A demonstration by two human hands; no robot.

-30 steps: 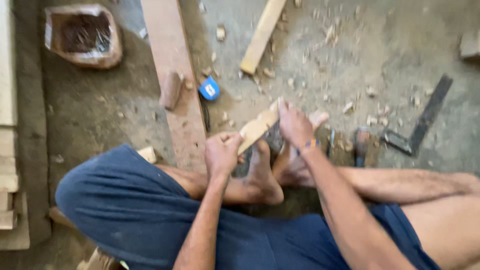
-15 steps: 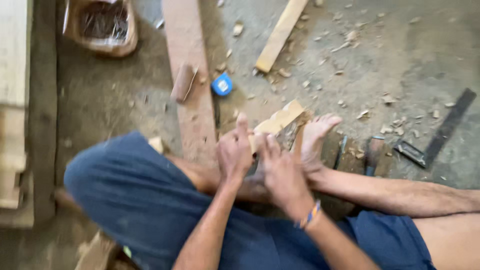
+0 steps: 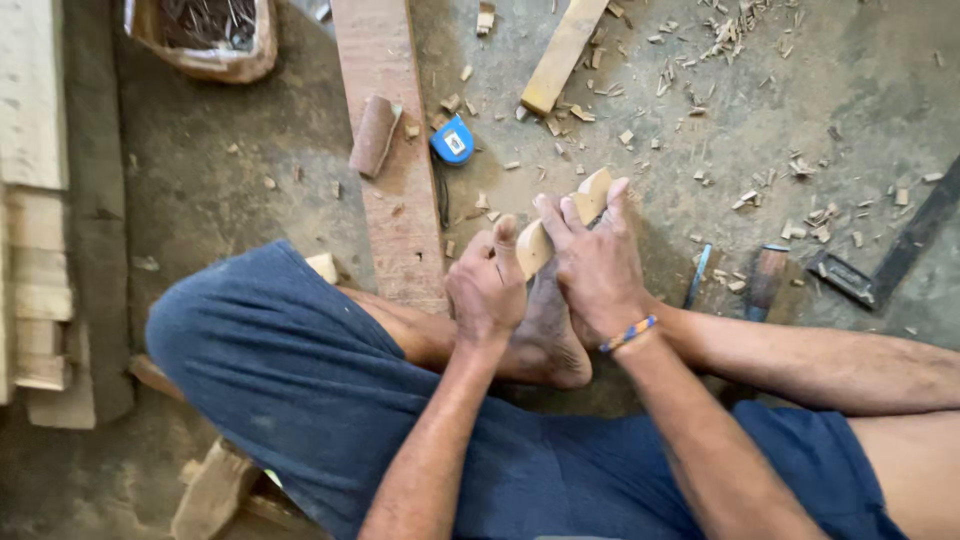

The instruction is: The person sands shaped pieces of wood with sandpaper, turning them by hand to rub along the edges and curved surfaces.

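A small pale carved wood piece lies slanted, its long axis running from lower left near the thumb to upper right, its curved tip pointing away from the person, above the bare feet. The left hand closes around its lower end, thumb pressed along it; the right hand lays spread fingers over its upper part. Beyond lie a reddish plank, a blue tape measure, and a chisel among wood chips.
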